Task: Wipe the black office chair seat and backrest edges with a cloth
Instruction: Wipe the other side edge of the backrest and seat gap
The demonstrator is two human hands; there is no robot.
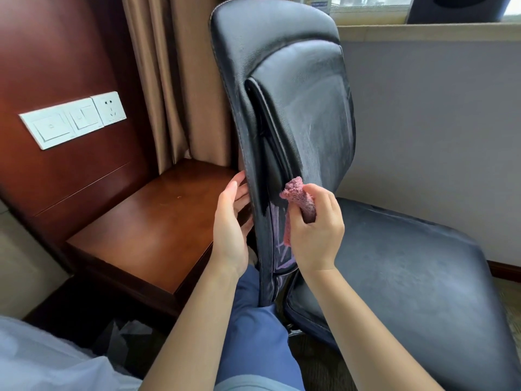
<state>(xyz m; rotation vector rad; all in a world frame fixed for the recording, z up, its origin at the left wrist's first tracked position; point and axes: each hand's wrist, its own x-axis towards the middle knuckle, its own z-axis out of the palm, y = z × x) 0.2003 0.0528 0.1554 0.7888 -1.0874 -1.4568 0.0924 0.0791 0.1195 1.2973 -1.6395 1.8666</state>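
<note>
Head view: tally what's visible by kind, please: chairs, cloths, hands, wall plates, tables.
Black office chair: 1
Pink cloth: 1
Hands: 2, left hand and right hand
White wall plates: 2, switch panel and socket
Wooden side table: 1
Total: 7

- The floor (324, 362) is covered in dark brown carpet, seen between the chair and the person's leg and again at the far right edge.
- A black office chair (394, 272) stands on it; a bit of its metal base shows low down beneath the seat, and the rest of the base is hidden.
- A low reddish-brown wooden side table (146, 230) stands on the floor left of the chair, its back edges set into the corner made by the wood wall panel and the curtain.
- The table's top shows only a few faint specks near its middle.
- A dark wooden skirting board (504, 270) meets the floor along the right wall.
</note>
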